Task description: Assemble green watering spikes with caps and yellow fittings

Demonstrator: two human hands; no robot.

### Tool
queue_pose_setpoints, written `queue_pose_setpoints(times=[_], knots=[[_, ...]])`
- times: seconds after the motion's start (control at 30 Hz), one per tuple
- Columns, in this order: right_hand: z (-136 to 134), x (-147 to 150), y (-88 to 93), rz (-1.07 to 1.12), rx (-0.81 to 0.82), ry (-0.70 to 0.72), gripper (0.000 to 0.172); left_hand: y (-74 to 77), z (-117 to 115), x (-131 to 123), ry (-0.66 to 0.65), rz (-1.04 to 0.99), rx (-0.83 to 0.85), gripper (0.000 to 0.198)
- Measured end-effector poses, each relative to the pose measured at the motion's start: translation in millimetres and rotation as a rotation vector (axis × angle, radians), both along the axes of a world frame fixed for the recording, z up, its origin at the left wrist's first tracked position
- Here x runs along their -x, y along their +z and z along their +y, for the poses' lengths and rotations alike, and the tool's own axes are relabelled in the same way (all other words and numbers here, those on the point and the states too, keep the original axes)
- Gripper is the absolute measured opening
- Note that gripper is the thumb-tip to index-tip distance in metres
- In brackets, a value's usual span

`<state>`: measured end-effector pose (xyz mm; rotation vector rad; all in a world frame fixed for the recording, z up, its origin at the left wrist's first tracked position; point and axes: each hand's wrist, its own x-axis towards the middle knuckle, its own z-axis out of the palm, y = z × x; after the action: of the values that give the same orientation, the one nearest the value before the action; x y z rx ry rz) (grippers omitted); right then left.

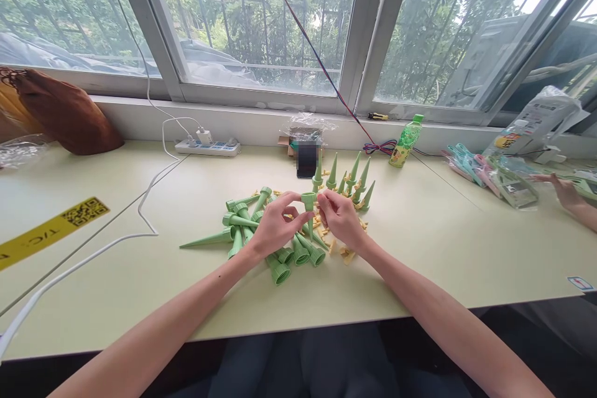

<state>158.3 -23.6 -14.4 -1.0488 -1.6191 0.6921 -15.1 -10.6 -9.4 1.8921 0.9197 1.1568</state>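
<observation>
My 2 forearms come up from the bottom edge of the frame and cross the table's (140,286) near edge, which runs straight from left to right with dark floor below it. The left hand (275,228) pinches a green spike (308,205) by its wide collar between thumb and forefinger. The spike hangs tip down, lifted just above the heap. The right hand (342,221) meets it from the other side, fingertips closed on the same collar.

Under both hands lies a pile of green spikes (242,224), with small yellow pieces (347,255) scattered among them. Just behind, a cluster of upright spikes (347,177) stands tips up.

Bare tabletop opens to the left of the pile as far as a white cable (93,255) and a yellow label (51,230). To the right it stays bare up to another person's hand (566,193) near the far right edge. A power strip (208,147) and a green bottle (405,141) sit against the window ledge.
</observation>
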Motion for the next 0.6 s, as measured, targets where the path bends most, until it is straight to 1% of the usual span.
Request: queue_pose_setpoints(times=[0.1,0.2,0.33,0.5,0.6], knots=[[1.3,0.3,-0.4,0.023,0.018,0.008,0.046,-0.3,0.4,-0.2,0.005,-0.001,-0.047,0.033],[2.0,0.3,-0.1,0.046,0.023,0.02,0.047,0.6,-0.7,0.0,0.018,0.023,-0.036,0.031],[2.4,0.6,0.7,0.059,0.03,0.026,0.047,2.9,-3.4,-0.6,0.002,0.011,0.026,0.028],[2.7,1.3,1.4,0.045,0.041,0.019,0.049,6.8,-3.5,-2.1,-0.061,-0.079,0.162,0.034],[2.7,1.5,1.5,0.039,0.041,0.016,0.051,7.4,-2.0,-2.3,-0.087,-0.119,0.205,0.036]])
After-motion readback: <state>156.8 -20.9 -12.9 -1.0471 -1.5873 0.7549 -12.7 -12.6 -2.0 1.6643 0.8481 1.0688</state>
